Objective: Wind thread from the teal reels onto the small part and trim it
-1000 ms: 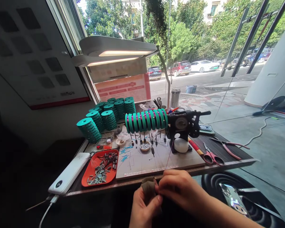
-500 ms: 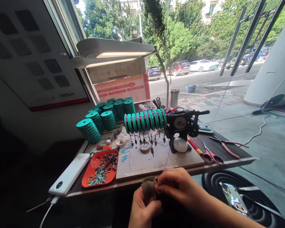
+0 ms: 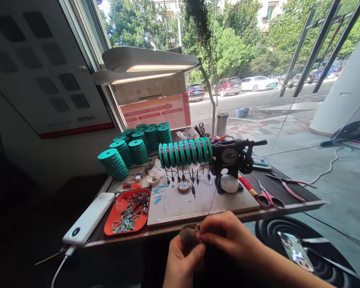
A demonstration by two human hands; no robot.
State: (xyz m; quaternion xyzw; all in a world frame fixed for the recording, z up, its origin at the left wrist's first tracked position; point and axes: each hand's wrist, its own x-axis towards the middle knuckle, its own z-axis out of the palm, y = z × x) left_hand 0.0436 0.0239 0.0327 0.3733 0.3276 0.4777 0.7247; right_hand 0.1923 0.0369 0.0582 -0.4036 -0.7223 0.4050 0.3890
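Note:
Below the table's front edge, my left hand (image 3: 181, 262) is closed around a small brown pad (image 3: 188, 239). My right hand (image 3: 228, 236) pinches at the pad's right side, fingers pressed together on a thin line (image 3: 211, 202) that runs up toward the black winder (image 3: 232, 160). The winder holds a row of green spools (image 3: 185, 152) with small weights hanging under them. What the right fingertips hold besides the line is too small to tell.
Stacks of green spools (image 3: 132, 150) stand at the back left. A red tray (image 3: 127, 212) of small metal parts and a white power bank (image 3: 88, 220) lie at the front left. Red scissors (image 3: 267, 196) and pliers (image 3: 288, 185) lie on the right. A desk lamp (image 3: 150, 66) hangs overhead.
Both hands stay together at the table's front edge. The right fingers shift slightly against the pad. The view wobbles a little.

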